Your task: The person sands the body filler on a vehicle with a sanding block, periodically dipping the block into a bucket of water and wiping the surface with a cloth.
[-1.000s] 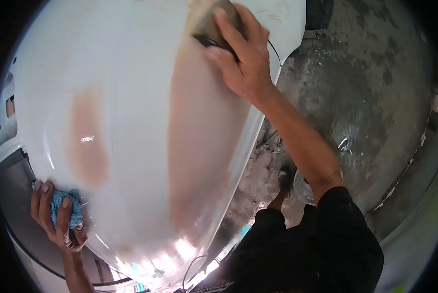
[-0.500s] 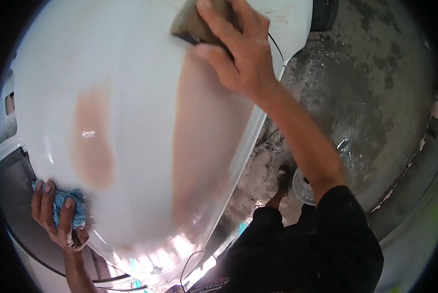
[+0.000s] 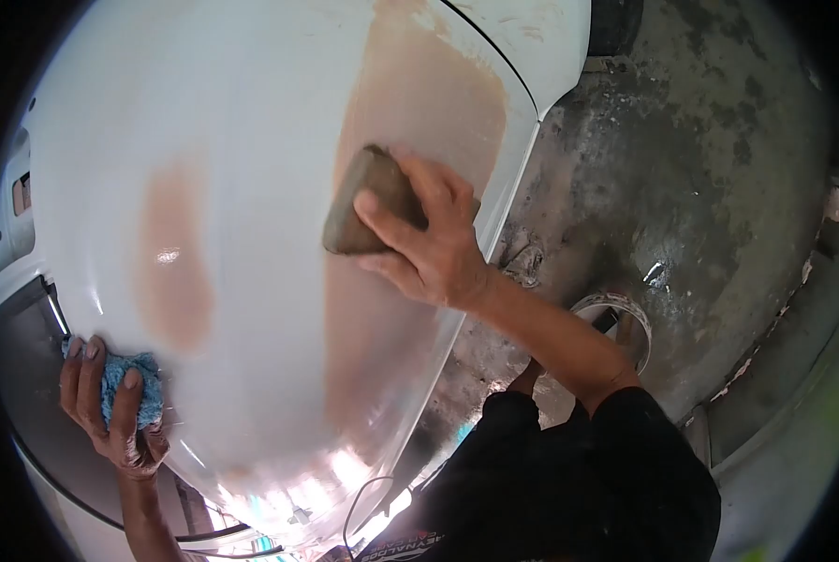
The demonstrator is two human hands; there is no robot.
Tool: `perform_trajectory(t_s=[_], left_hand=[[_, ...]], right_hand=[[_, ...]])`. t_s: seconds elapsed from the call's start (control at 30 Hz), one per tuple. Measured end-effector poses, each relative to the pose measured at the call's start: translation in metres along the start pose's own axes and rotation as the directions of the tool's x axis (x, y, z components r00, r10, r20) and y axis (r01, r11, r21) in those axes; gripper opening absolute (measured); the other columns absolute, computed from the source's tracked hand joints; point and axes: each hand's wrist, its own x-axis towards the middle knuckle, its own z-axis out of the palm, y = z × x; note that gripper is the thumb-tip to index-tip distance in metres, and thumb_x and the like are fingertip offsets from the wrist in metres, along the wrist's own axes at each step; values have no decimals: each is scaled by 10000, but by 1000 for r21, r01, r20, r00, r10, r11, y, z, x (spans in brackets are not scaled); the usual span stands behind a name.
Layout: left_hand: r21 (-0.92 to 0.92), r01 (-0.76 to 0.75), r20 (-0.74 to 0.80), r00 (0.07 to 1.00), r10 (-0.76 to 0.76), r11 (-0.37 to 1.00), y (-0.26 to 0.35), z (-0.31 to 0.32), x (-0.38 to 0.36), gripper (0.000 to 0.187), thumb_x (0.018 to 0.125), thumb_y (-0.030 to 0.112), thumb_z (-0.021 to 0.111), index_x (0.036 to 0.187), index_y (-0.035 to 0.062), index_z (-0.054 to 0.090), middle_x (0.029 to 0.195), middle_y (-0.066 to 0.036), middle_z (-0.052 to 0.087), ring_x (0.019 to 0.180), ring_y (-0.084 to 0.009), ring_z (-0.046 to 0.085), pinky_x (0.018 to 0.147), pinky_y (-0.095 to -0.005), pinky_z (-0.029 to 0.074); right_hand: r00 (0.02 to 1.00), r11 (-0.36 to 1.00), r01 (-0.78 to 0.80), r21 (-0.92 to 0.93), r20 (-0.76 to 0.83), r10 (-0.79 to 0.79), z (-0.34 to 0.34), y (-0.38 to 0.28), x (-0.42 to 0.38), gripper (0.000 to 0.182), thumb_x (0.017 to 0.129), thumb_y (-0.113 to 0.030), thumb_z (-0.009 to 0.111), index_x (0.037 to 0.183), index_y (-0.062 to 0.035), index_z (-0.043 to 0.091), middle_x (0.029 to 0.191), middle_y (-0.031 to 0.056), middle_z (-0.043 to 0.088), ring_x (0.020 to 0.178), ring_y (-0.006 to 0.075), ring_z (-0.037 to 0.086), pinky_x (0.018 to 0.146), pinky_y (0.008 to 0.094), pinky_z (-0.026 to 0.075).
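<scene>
My right hand (image 3: 441, 239) is wrapped round a grey-brown sanding block (image 3: 349, 220), which lies against a white car body panel (image 3: 270, 140). Beneath and around the block is a large pinkish-brown filler patch (image 3: 438, 94) along the panel's right side. A smaller brownish patch (image 3: 174, 281) shows to the left. At the panel's lower left edge my left hand (image 3: 110, 412) grips a crumpled blue cloth (image 3: 139, 379). The panel looks wet and glossy near the bottom. The block's underside is hidden.
A round bucket (image 3: 640, 323) stands on the wet, stained concrete floor (image 3: 691, 197) below my right forearm. A thin dark cable (image 3: 359, 506) curves near the panel's lower end. A dark seam (image 3: 494, 47) divides the panel from another white part at the top.
My right hand and the sanding block have come down from the panel's top to the middle of the large patch, uncovering its upper part. My left hand stays with the cloth.
</scene>
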Motion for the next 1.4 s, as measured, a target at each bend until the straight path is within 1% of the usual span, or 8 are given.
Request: perform_trajectory(t_s=[0.23,0.4,0.67,0.93,1.13,1.2,1.27,1.4], left_hand=[[-4,3,-21,1000,-4,1000,1,1,-4,442,1067,417,337,1351,152,547,1397,-210,523,1304,-437,471,1078,-575,403],[-20,-12,-42,999,11,1000,4,2,3,428,1067,394,354,1340,138,562,1396,-207,534,1311,-429,464,1082,-557,391],[-10,3,-41,999,-3,1000,6,0,4,421,1058,395,380,1327,142,581,1383,-206,550,1296,-424,480,1066,-549,392],[-24,-5,-76,997,4,1000,7,3,3,425,1058,404,375,1317,138,583,1372,-209,559,1281,-423,494,1059,-544,392],[-31,6,-64,998,-8,999,9,4,4,406,1050,388,407,1314,139,588,1369,-198,566,1296,-420,484,1069,-534,382],[-27,4,-73,997,-6,1000,6,3,7,398,1046,381,421,1311,138,592,1371,-196,566,1302,-417,480,1073,-531,379],[-29,9,-70,997,-11,1000,7,2,5,391,1043,377,431,1306,140,598,1374,-192,565,1305,-414,478,1076,-529,377],[-60,43,-104,993,-50,997,9,6,4,396,1040,438,424,1243,170,631,1347,-168,586,1311,-399,475,1076,-505,381]], right_hand=[[974,977,-210,22,-84,211,-13,26,107,628,916,-300,642,1498,-138,469,1418,269,434,1204,452,448,1002,568,392],[998,999,-20,-37,54,22,17,-52,-32,581,773,-338,793,1332,-328,633,1445,200,449,1173,359,479,998,487,402],[980,987,-157,44,-117,161,-10,18,115,526,848,-299,709,1352,-175,623,1378,217,520,1205,427,508,1023,499,372],[999,995,4,-96,-50,-9,1,-1,42,538,865,-297,686,1384,-194,592,1402,257,472,1205,417,454,1028,498,357],[914,940,-340,9,-233,333,11,-13,68,571,816,-312,750,1361,-209,616,1406,212,489,1244,404,437,1029,500,380],[994,979,-109,-175,-32,105,31,-42,-20,563,805,-347,772,1342,-258,629,1424,186,477,1265,376,402,1039,515,386],[999,984,31,178,-48,-23,34,-71,-60,461,909,-289,686,1363,-275,608,1435,213,443,1251,382,457,1047,565,343],[991,994,-101,-42,-96,97,8,-3,44,529,868,-330,705,1379,-243,602,1407,215,474,1196,406,466,1048,513,352]])
